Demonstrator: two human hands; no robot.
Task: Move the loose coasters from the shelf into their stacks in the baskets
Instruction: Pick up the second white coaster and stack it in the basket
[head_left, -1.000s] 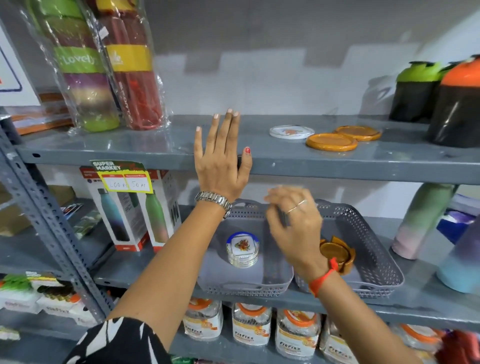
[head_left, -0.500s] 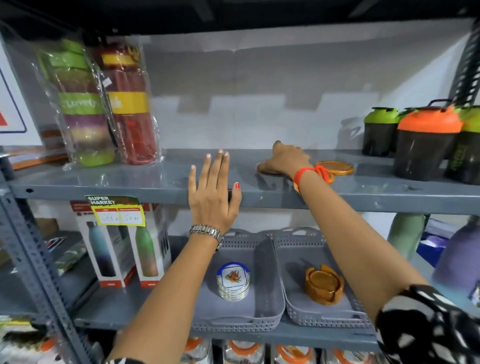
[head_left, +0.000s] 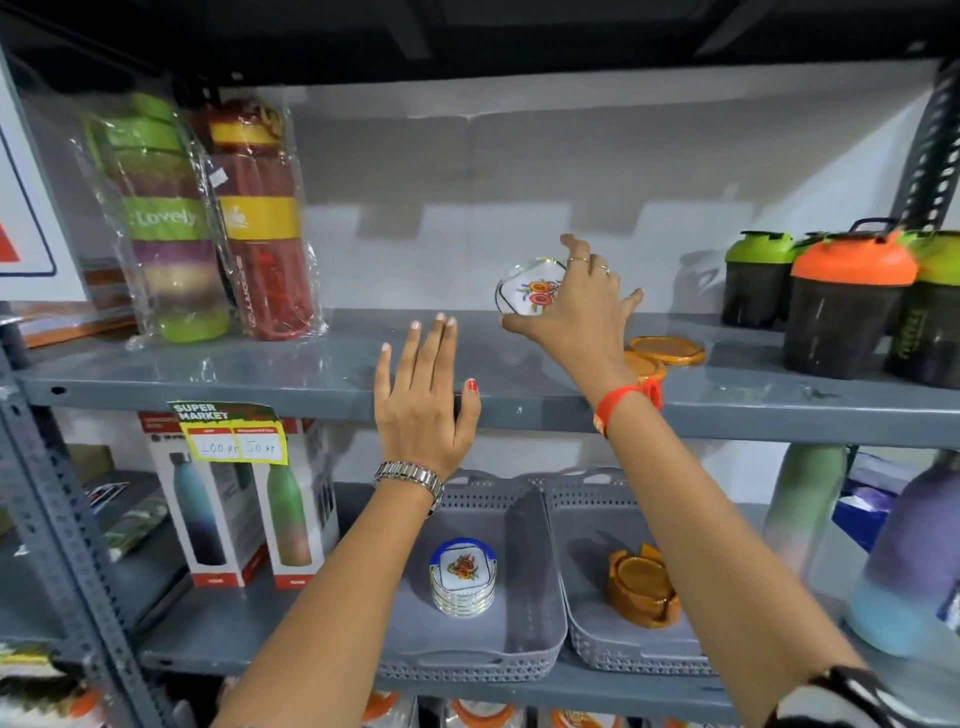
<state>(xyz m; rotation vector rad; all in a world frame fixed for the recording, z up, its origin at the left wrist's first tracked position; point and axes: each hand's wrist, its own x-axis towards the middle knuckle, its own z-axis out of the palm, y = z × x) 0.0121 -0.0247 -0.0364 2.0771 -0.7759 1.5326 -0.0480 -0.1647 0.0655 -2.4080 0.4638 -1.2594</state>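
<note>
My right hand (head_left: 576, 306) grips a white floral coaster (head_left: 530, 291), tilted up above the upper shelf (head_left: 311, 384). Two orange coasters (head_left: 667, 351) lie flat on that shelf just right of my wrist, one partly hidden behind it. My left hand (head_left: 423, 402) rests flat and open against the shelf's front edge. On the shelf below, the left grey basket (head_left: 530, 613) holds a stack of white floral coasters (head_left: 462, 577). The right grey basket (head_left: 587, 613) holds an orange coaster stack in its holder (head_left: 641, 584).
Wrapped bottles (head_left: 208, 223) stand at the upper shelf's left. Shaker bottles (head_left: 847, 301) with green and orange lids stand at its right. Boxed bottles (head_left: 234, 499) sit left of the baskets, pastel bottles (head_left: 904, 561) right. A metal upright (head_left: 57, 519) runs down the left.
My right hand rose from the baskets to the upper shelf, pressed on the white coaster, then lifted it off the surface. The left hand stayed on the shelf edge.
</note>
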